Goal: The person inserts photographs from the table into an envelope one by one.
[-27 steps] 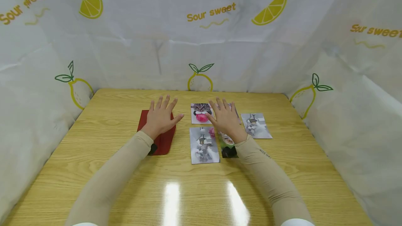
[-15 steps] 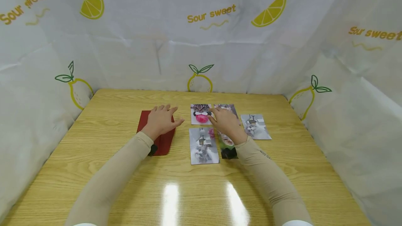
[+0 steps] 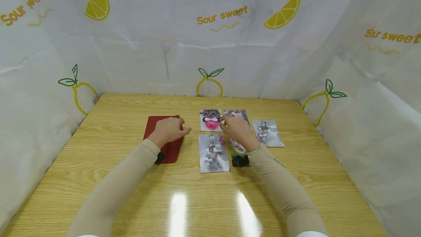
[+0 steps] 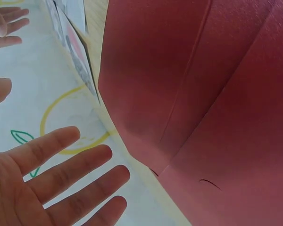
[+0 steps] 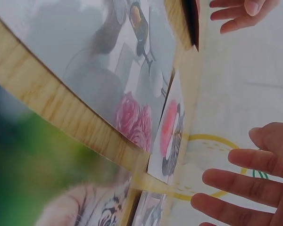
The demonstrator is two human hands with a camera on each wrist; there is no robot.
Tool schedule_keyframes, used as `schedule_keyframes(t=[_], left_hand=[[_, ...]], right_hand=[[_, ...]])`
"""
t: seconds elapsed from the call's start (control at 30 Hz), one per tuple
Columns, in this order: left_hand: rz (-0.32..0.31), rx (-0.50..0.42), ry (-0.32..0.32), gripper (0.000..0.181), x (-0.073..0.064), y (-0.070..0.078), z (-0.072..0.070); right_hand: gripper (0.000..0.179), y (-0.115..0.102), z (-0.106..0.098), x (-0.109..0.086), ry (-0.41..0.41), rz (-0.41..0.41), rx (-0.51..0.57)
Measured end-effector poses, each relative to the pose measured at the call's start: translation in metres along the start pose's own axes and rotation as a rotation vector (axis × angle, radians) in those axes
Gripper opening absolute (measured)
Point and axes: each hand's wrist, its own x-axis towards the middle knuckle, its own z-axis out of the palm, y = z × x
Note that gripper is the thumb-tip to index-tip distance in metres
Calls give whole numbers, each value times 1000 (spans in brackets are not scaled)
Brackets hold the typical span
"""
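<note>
My left hand (image 3: 167, 131) hovers over a red envelope (image 3: 174, 148), its fingers loosely bent and holding nothing. In the left wrist view, the spread fingers (image 4: 75, 181) are apart from the envelope, whose flap fold and a small curved slit show. My right hand (image 3: 238, 130) is held above the photo cards, also with nothing in it. A cat card with a pink ball (image 3: 211, 120) lies left of its fingertips. Nearer me are a grey-white card with pink flowers (image 3: 213, 153) and a green animal card (image 5: 33, 146), partly under the right wrist.
Another card (image 3: 243, 114) lies behind the right hand, partly covered by it. A grey-white card (image 3: 268, 133) sits farther right. All rest on a wooden table (image 3: 131, 193). White lemon-print cloth (image 3: 184, 54) stands around its back and sides.
The fingers of both hands have bent downward from straight and spread. The hands have otherwise stayed over the same spots, and the envelope and cards have not moved.
</note>
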Motion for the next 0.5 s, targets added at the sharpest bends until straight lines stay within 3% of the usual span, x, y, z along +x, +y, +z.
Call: schedule_keyframes(t=[0.27,0.5], left_hand=[[21,-22,6,56,-4,-6,-7],[82,-59,66,51,-8,-26,-16]], right_hand=[[35,5,-13,-7,29,8,-1],[40,28,-23,-20,47,33,24]])
